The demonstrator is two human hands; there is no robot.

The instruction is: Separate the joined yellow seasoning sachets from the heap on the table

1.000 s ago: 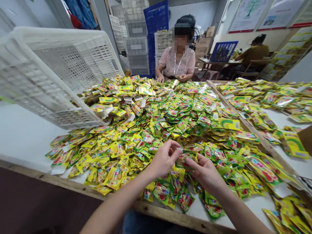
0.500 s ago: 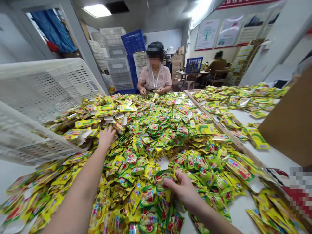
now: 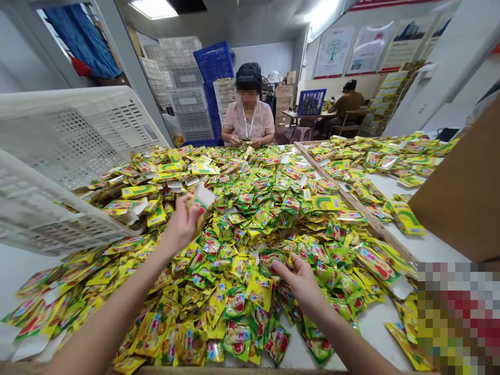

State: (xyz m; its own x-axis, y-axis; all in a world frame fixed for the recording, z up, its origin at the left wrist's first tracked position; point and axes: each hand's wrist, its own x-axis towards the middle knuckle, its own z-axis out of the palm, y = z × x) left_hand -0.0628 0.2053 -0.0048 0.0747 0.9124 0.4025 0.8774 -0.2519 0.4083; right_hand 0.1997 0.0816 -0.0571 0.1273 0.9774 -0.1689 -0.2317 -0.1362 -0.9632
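Observation:
My left hand (image 3: 183, 221) is closed around a small printed carton (image 3: 203, 200), held up above the pile with its white end flap raised. My right hand (image 3: 302, 278) pinches green candy packets (image 3: 272, 260) between thumb and fingers; how many it holds is hard to tell. Below and between my hands spreads a large heap of small green and yellow packets (image 3: 234, 302) with red fruit pictures. Flat yellow cartons (image 3: 140, 191), some with white flaps open, lie heaped at the left beyond my left hand.
A white plastic crate (image 3: 117, 140) leans on its side at the left. A wooden strip (image 3: 351, 203) divides the table at the right, with a brown cardboard box (image 3: 464, 192) beyond it. Across the table sits a co-worker (image 3: 249, 117), handling something small. Stacked crates (image 3: 189, 88) stand behind.
My left hand has lifted a carton from the pile and brought it rightward and nearer. My right hand has moved slightly up and right, still pinching green packets.

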